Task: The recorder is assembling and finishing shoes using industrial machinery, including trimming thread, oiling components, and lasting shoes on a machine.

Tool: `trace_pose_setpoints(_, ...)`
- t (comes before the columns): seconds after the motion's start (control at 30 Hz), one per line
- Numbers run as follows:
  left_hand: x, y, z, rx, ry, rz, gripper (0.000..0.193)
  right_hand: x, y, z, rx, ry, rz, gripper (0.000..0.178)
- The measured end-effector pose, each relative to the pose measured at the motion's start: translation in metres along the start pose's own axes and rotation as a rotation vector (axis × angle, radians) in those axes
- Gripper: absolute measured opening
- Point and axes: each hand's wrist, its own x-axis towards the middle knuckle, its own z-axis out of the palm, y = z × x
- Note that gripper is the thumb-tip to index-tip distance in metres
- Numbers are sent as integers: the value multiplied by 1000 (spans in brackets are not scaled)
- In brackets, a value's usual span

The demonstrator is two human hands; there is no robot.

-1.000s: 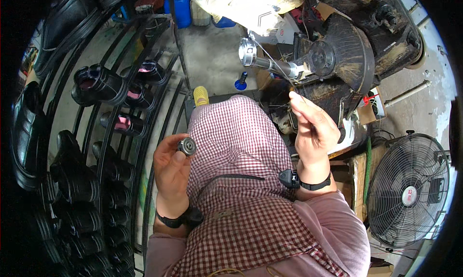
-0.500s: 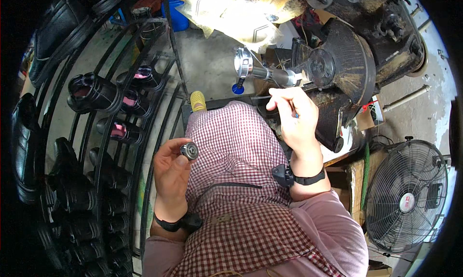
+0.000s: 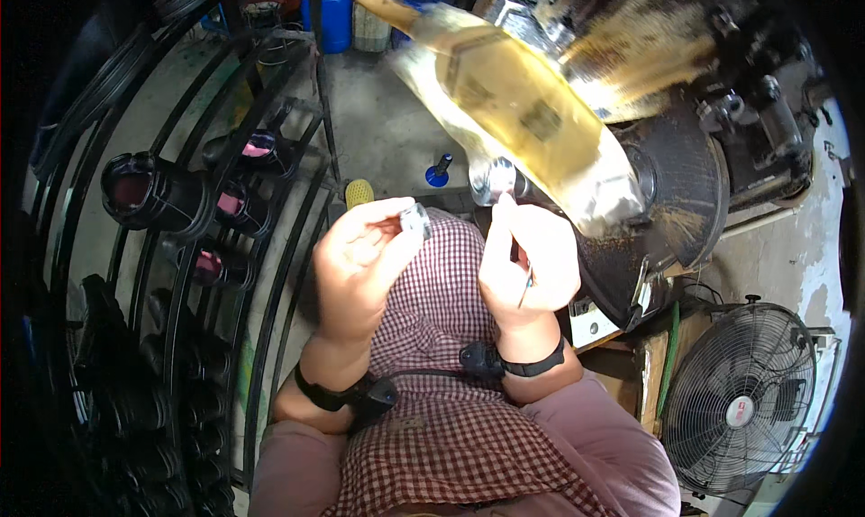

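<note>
My left hand (image 3: 353, 263) pinches a small round metal part (image 3: 415, 221) between thumb and fingertips, held up over my lap. It looks like a short, shiny ring or cap. Close by on the right, my right hand (image 3: 532, 260) is closed in a pinch. A thin dark sliver crosses its palm, too small to name, and the fingers hide most of it. Just beyond those fingertips is a shiny metal cylinder (image 3: 491, 180) on the machine. A plastic-wrapped lamp (image 3: 532, 112) hangs in front of the machine and hides part of it.
A rack (image 3: 194, 238) with black shoes and boots (image 3: 153, 193) stands along my left. The dark machine (image 3: 676, 184) fills the far right, with a floor fan (image 3: 741, 411) nearer me. A blue-based knob (image 3: 438, 172) shows beyond my lap. Blue barrels (image 3: 329, 22) stand at the back.
My left hand has risen and moved right with the round part. My right hand has come nearer, toward the left one. The view has shifted, and the lamp now covers more of the machine.
</note>
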Motion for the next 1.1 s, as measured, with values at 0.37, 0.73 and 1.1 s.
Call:
trace_pose_setpoints(0.37, 46, -10, 26, 272, -86, 275, 8, 4, -16, 13, 45, -29, 256, 19)
trace_pose_setpoints(0.73, 58, 0, 31, 314, -141, 477, 12, 0, -11, 14, 39, -10, 209, 23)
trace_pose_setpoints(1.1, 63, -28, 24, -287, -386, 231, 32, -3, 6, -15, -171, -169, -94, 26)
